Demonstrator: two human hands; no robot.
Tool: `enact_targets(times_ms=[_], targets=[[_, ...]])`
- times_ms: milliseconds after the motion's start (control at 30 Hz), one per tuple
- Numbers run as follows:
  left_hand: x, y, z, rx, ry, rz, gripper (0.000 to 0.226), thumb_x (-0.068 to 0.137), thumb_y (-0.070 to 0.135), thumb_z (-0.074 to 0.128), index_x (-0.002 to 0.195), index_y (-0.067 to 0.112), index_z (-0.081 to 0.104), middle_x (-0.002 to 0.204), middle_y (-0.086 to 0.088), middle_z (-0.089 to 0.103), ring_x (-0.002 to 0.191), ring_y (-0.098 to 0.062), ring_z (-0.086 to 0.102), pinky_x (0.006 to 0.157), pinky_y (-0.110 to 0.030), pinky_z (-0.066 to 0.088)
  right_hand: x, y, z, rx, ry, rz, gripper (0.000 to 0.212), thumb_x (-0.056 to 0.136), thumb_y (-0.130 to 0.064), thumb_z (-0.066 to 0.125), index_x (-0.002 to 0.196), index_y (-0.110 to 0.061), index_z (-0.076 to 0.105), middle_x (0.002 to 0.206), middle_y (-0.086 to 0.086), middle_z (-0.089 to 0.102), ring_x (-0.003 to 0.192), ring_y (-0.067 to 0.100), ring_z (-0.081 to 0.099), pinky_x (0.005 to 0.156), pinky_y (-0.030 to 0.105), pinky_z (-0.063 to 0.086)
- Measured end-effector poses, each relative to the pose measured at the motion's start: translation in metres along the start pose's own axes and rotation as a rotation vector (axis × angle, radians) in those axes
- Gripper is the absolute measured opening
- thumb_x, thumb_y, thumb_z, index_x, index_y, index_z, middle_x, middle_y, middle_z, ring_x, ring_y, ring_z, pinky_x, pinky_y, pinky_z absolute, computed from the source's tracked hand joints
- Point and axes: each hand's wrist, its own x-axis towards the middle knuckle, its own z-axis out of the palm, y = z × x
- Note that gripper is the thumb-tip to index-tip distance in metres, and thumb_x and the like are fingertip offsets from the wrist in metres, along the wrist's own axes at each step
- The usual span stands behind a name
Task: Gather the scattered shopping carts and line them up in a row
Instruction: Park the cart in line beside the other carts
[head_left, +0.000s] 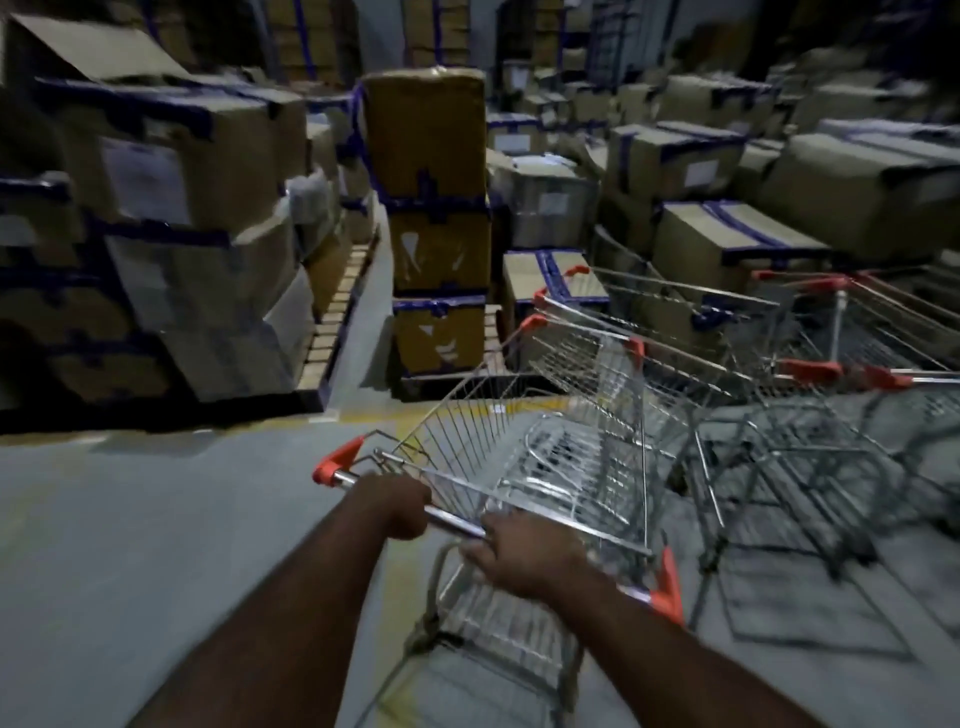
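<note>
A silver wire shopping cart (524, 457) with orange corner caps stands right in front of me, angled toward the upper right. Both hands hold its chrome handle bar (452, 519): my left hand (397, 506) grips it near the left orange cap, and my right hand (524, 556) grips it further right. Beside it on the right stand more wire carts (649, 343), close together, with another cart (841, 332) at the far right. The picture is blurred by motion.
Stacks of taped cardboard boxes (171, 208) on pallets fill the left side, a tall box stack (439, 223) stands ahead, and more boxes (727, 239) crowd behind the carts. Grey floor (156, 519) with a faded yellow line lies open to the left.
</note>
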Motion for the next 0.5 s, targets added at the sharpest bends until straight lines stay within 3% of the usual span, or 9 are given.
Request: enact_targets(times_ms=[100,233,367,500], targets=[[-0.003,-0.015,0.019,0.006,0.024,0.035,0.04,0.08,0.018,0.051,0.118,0.026,0.063,0.123,-0.004,0.065,0.116,-0.024,0.059,0.101,-0.036,0.045,-0.027,0.021,-0.004,-0.077,-0.018,-0.013,0.051,0.095,-0.067,0.042,0.121,-0.026,0.055,0.113,0.01,0.067,0.105,0.032,0.064,0.082,0.036,0.048],[-0.009,-0.008,0.043,0.039,0.152,0.071,0.034,0.082,0.024,0.052,0.113,0.03,0.063,0.117,0.006,0.068,0.119,-0.014,0.059,0.12,-0.039,0.017,-0.056,0.05,-0.003,-0.189,-0.003,-0.018,0.054,0.092,-0.074,0.036,0.112,-0.026,0.054,0.099,0.007,0.068,0.093,0.031,0.066,0.076,0.036,0.052],[-0.026,0.015,0.059,0.021,0.296,0.077,0.01,0.086,0.031,0.055,0.095,0.032,0.057,0.107,0.007,0.07,0.11,-0.014,0.063,0.122,-0.04,0.011,-0.078,0.067,-0.006,-0.27,-0.017,0.019,0.06,0.09,-0.078,0.033,0.108,-0.025,0.055,0.086,0.0,0.06,0.081,0.022,0.059,0.069,0.03,0.044],[-0.042,0.034,0.066,0.013,0.349,0.043,0.013,0.089,0.032,0.055,0.101,0.032,0.061,0.106,0.007,0.07,0.108,-0.016,0.064,0.122,-0.04,0.012,-0.099,0.088,-0.001,-0.395,0.037,0.081,0.066,0.088,-0.079,0.034,0.106,-0.022,0.061,0.084,-0.004,0.06,0.077,0.018,0.06,0.071,0.031,0.052]])
